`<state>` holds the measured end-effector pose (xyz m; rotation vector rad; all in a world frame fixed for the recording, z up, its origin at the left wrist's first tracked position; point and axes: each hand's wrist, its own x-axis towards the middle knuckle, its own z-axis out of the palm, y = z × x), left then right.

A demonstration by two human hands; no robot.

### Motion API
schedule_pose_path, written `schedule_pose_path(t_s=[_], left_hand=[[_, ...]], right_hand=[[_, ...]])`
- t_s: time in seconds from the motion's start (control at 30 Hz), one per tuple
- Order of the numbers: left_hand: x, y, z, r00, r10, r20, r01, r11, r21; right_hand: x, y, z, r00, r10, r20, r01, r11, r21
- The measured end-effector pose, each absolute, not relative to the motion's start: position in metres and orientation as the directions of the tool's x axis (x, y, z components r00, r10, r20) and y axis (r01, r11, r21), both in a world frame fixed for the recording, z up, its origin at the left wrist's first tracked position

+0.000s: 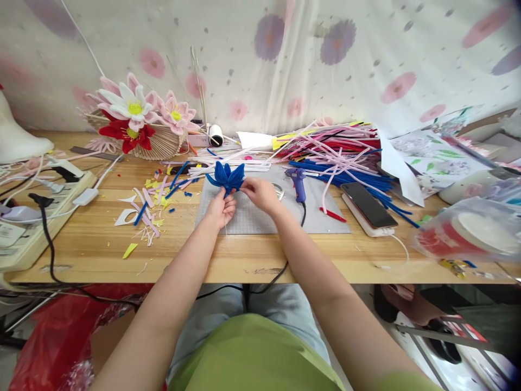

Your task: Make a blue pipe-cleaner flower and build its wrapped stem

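While your left hand [222, 209] grips the blue flower [228, 176] from below, your right hand [260, 194] pinches a petal; shape it gently next.

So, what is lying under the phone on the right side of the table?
The phone lies face up on a flat white block, with a white cable leaving its near end. The phone covers the block's top, so what it is cannot be told.
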<state>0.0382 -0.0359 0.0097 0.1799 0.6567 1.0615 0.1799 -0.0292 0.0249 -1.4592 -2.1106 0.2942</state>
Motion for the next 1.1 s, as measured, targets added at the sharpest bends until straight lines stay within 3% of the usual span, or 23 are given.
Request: schedule_pose_path(t_s=[0.07,0.13,0.2,0.27,0.37,0.43,0.53,0.67,0.73,0.8,0.9,1.0,1.1], left_hand=[[0.034,-0.034,0.009,0.356,0.851,-0.386,-0.768,0.502,0.398],[0.031,-0.033,0.009,0.386,0.853,-0.353,-0.784,0.504,0.363],[0.029,-0.031,0.007,0.407,0.854,-0.326,-0.792,0.507,0.34],[0.028,-0.03,0.006,0.419,0.854,-0.307,-0.793,0.51,0.335],[0.028,-0.029,0.005,0.418,0.86,-0.294,-0.791,0.503,0.349],[0.028,-0.029,0.004,0.409,0.866,-0.287,-0.792,0.493,0.359],[0.027,-0.029,0.004,0.392,0.874,-0.287,-0.796,0.479,0.371],[0.027,-0.028,0.005,0.339,0.882,-0.328,-0.8,0.454,0.393],[0.027,-0.028,0.005,0.316,0.883,-0.348,-0.803,0.444,0.398],[0.028,-0.028,0.005,0.315,0.879,-0.357,-0.803,0.448,0.393],[0.028,-0.028,0.003,0.328,0.875,-0.356,-0.8,0.458,0.389],[0.027,-0.028,0.002,0.331,0.879,-0.344,-0.792,0.457,0.406],[0.027,-0.027,0.001,0.323,0.883,-0.341,-0.779,0.452,0.434]], right_hand=[[0.207,-0.032,0.037,-0.378,0.925,0.05,0.716,0.326,-0.617],[0.241,-0.038,0.048,-0.471,0.851,-0.231,0.664,0.17,-0.728],[0.277,-0.045,0.056,-0.436,0.806,-0.4,0.699,0.023,-0.715],[0.308,-0.052,0.058,-0.296,0.836,-0.461,0.76,-0.086,-0.644],[0.334,-0.05,0.047,-0.007,0.919,-0.393,0.835,-0.211,-0.508],[0.336,-0.041,0.032,0.139,0.956,-0.26,0.838,-0.253,-0.484],[0.322,-0.021,0.007,0.23,0.971,-0.061,0.805,-0.225,-0.548],[0.303,-0.005,-0.014,0.398,0.917,0.012,0.696,-0.294,-0.655],[0.296,-0.007,-0.014,0.436,0.897,0.071,0.587,-0.224,-0.778],[0.288,-0.015,-0.008,0.38,0.912,0.153,0.427,-0.027,-0.904],[0.274,-0.03,0.005,0.163,0.959,0.234,0.182,0.203,-0.962],[0.255,-0.041,0.012,-0.115,0.98,0.162,0.098,0.174,-0.98],[0.237,-0.043,0.008,-0.224,0.97,0.099,0.109,0.126,-0.986]])
